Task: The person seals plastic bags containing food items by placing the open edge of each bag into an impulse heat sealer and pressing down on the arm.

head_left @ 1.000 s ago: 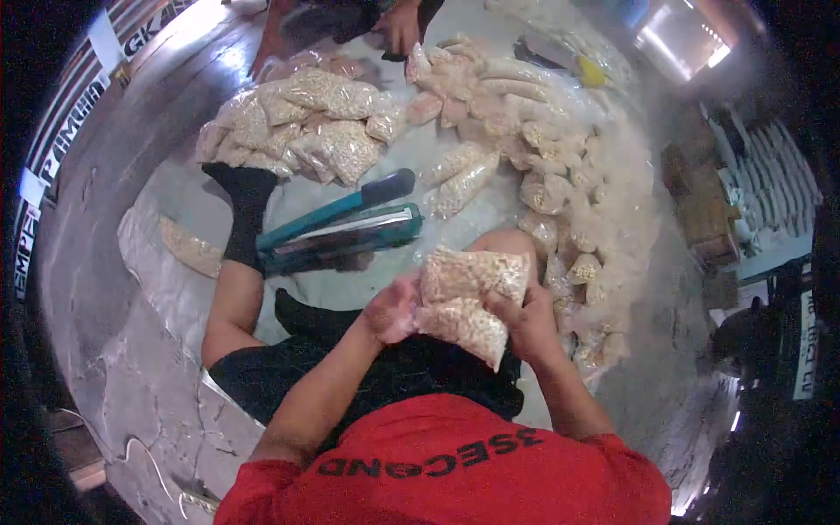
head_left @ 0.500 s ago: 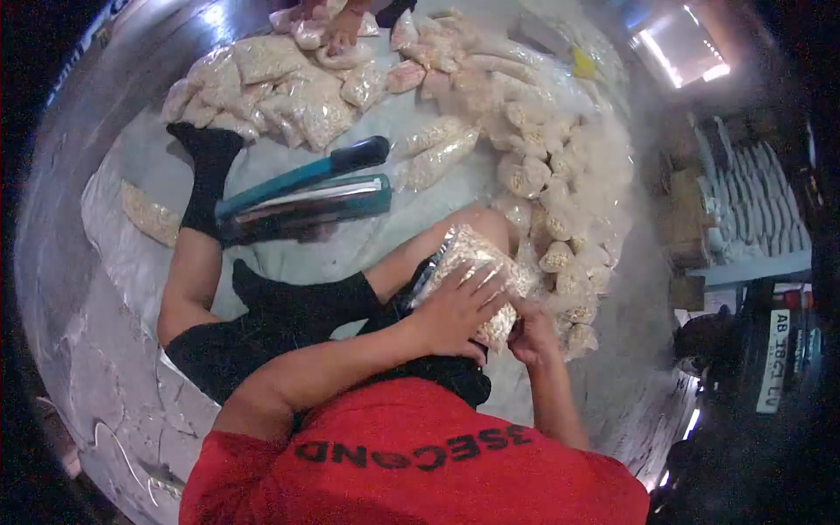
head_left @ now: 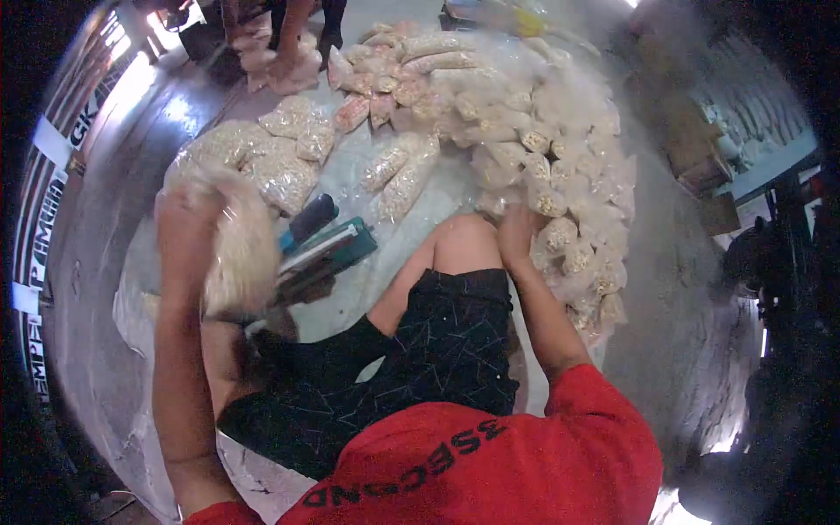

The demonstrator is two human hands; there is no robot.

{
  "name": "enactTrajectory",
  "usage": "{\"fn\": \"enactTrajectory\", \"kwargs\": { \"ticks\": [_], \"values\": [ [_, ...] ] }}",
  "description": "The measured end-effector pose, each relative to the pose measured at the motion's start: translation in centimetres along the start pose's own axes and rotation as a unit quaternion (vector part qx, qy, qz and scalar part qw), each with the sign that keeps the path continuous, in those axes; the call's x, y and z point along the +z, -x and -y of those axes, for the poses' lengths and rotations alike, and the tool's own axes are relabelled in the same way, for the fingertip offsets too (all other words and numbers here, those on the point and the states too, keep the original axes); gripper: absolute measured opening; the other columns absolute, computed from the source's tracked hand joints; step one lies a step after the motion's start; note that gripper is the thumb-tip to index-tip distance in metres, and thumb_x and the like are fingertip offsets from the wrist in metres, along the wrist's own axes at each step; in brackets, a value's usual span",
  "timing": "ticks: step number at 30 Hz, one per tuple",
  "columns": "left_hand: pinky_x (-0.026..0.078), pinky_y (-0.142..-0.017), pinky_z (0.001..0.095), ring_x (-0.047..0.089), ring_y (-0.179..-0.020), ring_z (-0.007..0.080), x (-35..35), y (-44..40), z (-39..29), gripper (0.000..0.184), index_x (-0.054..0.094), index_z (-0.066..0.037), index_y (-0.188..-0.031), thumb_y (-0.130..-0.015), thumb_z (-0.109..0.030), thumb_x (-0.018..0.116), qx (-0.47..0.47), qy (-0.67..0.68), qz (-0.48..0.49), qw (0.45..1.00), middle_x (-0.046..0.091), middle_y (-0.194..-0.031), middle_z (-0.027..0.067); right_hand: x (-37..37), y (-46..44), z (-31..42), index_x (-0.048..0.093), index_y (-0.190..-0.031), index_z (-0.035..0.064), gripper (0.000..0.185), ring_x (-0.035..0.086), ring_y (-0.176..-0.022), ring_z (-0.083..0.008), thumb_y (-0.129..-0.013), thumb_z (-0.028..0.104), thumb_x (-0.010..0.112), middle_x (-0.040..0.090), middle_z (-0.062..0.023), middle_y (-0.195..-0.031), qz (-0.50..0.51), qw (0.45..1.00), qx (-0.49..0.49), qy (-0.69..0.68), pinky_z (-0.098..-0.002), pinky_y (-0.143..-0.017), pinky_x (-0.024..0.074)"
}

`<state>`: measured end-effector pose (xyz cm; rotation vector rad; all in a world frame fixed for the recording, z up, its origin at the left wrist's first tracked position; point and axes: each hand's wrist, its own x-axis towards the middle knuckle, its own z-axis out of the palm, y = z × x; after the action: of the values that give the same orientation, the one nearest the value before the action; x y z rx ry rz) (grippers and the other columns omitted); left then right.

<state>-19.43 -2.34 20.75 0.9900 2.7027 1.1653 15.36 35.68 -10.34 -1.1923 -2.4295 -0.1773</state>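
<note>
My left hand [head_left: 191, 214] is out at the left, smeared by motion, closed on the upper part of a clear plastic bag of pale, small pieces [head_left: 241, 254]. That bag hangs in front of a teal plastic bag sealer [head_left: 337, 249] and hides part of it. Past my raised knee, my right hand [head_left: 520, 226] is at the edge of the rows of filled bags [head_left: 560, 232] on the right. Its fingers are blurred against the plastic, so I cannot tell whether they hold one.
A heap of filled flat bags [head_left: 280, 162] lies beyond the sealer. Two long filled bags [head_left: 407, 175] rest on the pale sheet [head_left: 350, 188]. More bags [head_left: 385, 79] are piled at the back. Another person's arm [head_left: 293, 31] reaches down to bags at the top left.
The bag has left my lap and swung far left in my left hand. My right hand has let go of it and moved forward to the bag rows. The view has shifted too.
</note>
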Motion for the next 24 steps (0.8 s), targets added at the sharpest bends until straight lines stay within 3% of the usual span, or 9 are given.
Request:
{"fn": "enactTrajectory", "kwargs": {
  "ticks": [3, 6, 10, 12, 15, 17, 19, 22, 24],
  "values": [
    [0.053, -0.069, 0.0363, 0.062, -0.074, 0.0194, -1.4, -4.0, 1.2, 0.027, 0.062, -0.002, -0.114, -0.094, -0.021, 0.064, -0.115, 0.259, -0.162, 0.945, 0.067, -0.09, 0.0061, 0.9, -1.7, 1.5, 0.063, -0.113, -0.0012, 0.045, 0.061, -0.105, -0.0415, -0.086, 0.034, 0.072, 0.066, -0.0222, -0.113, -0.025, 0.997, 0.074, 0.009, -0.0488, -0.091, 0.0484],
    [0.055, -0.069, 0.0337, 0.058, -0.102, 0.0198, 1.8, -4.5, 7.4, 0.029, 0.057, -0.002, -0.116, -0.098, -0.025, 0.06, -0.13, 0.414, -0.164, 0.886, 0.058, -0.115, 0.0129, 5.0, -2.9, -0.1, 0.066, -0.113, -0.0005, 0.039, 0.063, -0.105, -0.0407, -0.091, 0.033, 0.064, 0.067, -0.0237, -0.109, 0.072, 0.992, 0.061, -0.087, -0.0479, -0.091, 0.048],
    [0.055, -0.066, 0.029, 0.062, -0.084, 0.0148, 7.5, 2.1, 6.0, 0.029, 0.058, -0.005, -0.117, -0.103, -0.03, 0.054, -0.191, 0.388, -0.039, 0.901, 0.065, -0.101, 0.0081, 1.3, -2.7, 0.3, 0.068, -0.111, -0.0029, 0.043, 0.063, -0.111, -0.0386, -0.094, 0.036, 0.061, 0.066, -0.0242, -0.12, 0.056, 0.951, 0.201, -0.228, -0.0474, -0.096, 0.0472],
    [0.054, -0.064, 0.0268, 0.062, -0.077, 0.0119, 9.4, 6.4, 4.2, 0.026, 0.059, -0.005, -0.116, -0.104, -0.028, 0.054, -0.226, 0.364, 0.027, 0.903, 0.067, -0.096, 0.0062, 0.1, -1.9, -0.3, 0.068, -0.106, -0.0029, 0.032, 0.065, -0.1, -0.0361, -0.097, 0.026, 0.059, 0.07, -0.0204, -0.109, -0.09, 0.906, 0.224, -0.348, -0.044, -0.09, 0.049],
    [0.053, -0.068, 0.0273, 0.063, -0.08, 0.012, 12.3, 12.4, 1.7, 0.027, 0.062, -0.005, -0.117, -0.102, -0.027, 0.059, -0.201, 0.415, 0.125, 0.879, 0.068, -0.098, 0.0059, -9.1, -1.8, 0.3, 0.068, -0.106, -0.0022, 0.027, 0.067, -0.089, -0.0283, -0.099, 0.023, 0.059, 0.071, -0.0167, -0.1, -0.076, 0.933, 0.216, -0.277, -0.0386, -0.082, 0.0506],
    [0.053, -0.07, 0.0269, 0.063, -0.08, 0.0118, 12.5, 14.6, -0.5, 0.027, 0.063, -0.004, -0.117, -0.102, -0.027, 0.06, -0.201, 0.382, 0.155, 0.889, 0.068, -0.099, 0.0053, -14.1, -1.8, 1.2, 0.068, -0.105, -0.0015, 0.024, 0.067, -0.088, -0.0236, -0.098, 0.021, 0.062, 0.072, -0.0143, -0.098, -0.07, 0.914, 0.152, -0.369, -0.0359, -0.081, 0.0517],
    [0.054, -0.084, 0.0313, 0.068, -0.095, 0.019, 12.3, 15.8, -1.7, 0.039, 0.06, -0.004, -0.128, -0.103, -0.033, 0.057, -0.117, 0.325, 0.372, 0.862, 0.071, -0.109, 0.0093, -19.0, -2.2, 3.0, 0.068, -0.103, -0.0009, 0.021, 0.067, -0.087, -0.019, -0.098, 0.019, 0.064, 0.072, -0.0119, -0.096, -0.065, 0.884, 0.093, -0.454, -0.0331, -0.079, 0.0528],
    [0.049, -0.096, 0.034, 0.065, -0.111, 0.0218, 13.2, 15.4, -1.9, 0.049, 0.053, -0.006, -0.138, -0.102, -0.037, 0.059, -0.123, 0.297, 0.444, 0.836, 0.069, -0.117, 0.0092, -25.9, -2.6, 9.1, 0.068, -0.097, 0.0006, 0.012, 0.067, -0.084, -0.0147, -0.094, 0.012, 0.07, 0.071, -0.0059, -0.09, 0.027, 0.82, -0.016, -0.572, -0.0281, -0.077, 0.054],
    [0.046, -0.103, 0.04, 0.061, -0.12, 0.0269, 12.6, 15.4, -2.1, 0.061, 0.047, -0.006, -0.144, -0.097, -0.04, 0.066, -0.067, 0.193, 0.404, 0.892, 0.066, -0.126, 0.0112, -27.2, -2.0, 13.4, 0.068, -0.097, 0.0009, 0.011, 0.067, -0.084, -0.0145, -0.094, 0.011, 0.07, 0.071, -0.0049, -0.09, 0.102, 0.783, -0.039, -0.612, -0.0278, -0.077, 0.054]
  ]
}}
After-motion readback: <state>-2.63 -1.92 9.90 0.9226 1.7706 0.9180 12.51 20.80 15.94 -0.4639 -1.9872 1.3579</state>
